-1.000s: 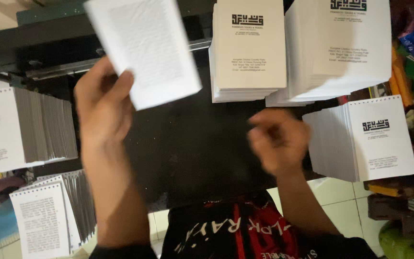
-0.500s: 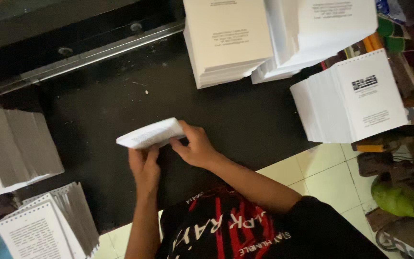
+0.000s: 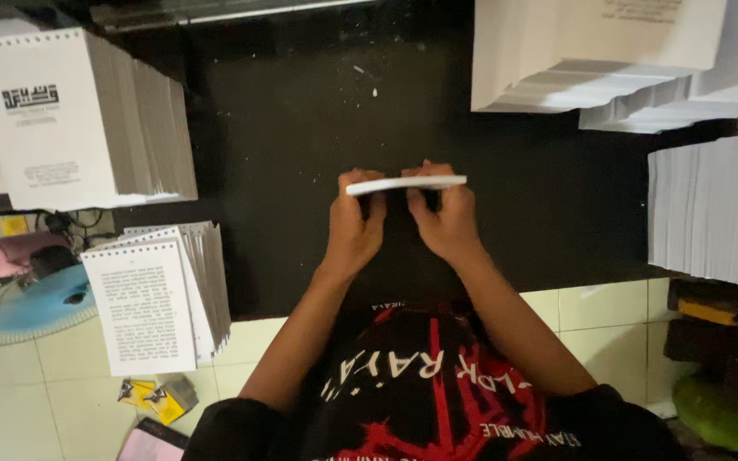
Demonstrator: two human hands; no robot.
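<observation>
A thin white booklet [image 3: 406, 183] is held edge-on above the black work surface [image 3: 284, 137], so only its long edge shows. My left hand [image 3: 354, 226] grips its left end, thumb and fingers curled round it. My right hand [image 3: 446, 218] grips the right part of the same booklet. Both forearms reach up from my lap, where a black shirt with red and white print shows.
Stacks of white punched booklets stand around: a tall one [image 3: 79, 115] at the left, a lower one [image 3: 160, 294] at the front left, several at the top right [image 3: 608, 51] and one at the right edge [image 3: 715, 209]. A blue fan [image 3: 23, 303] lies on the tiled floor.
A second ago my left hand alone held the booklet up flat while the right was closed and apart. Both hands then brought it down, and now they hold it level and edge-on.
</observation>
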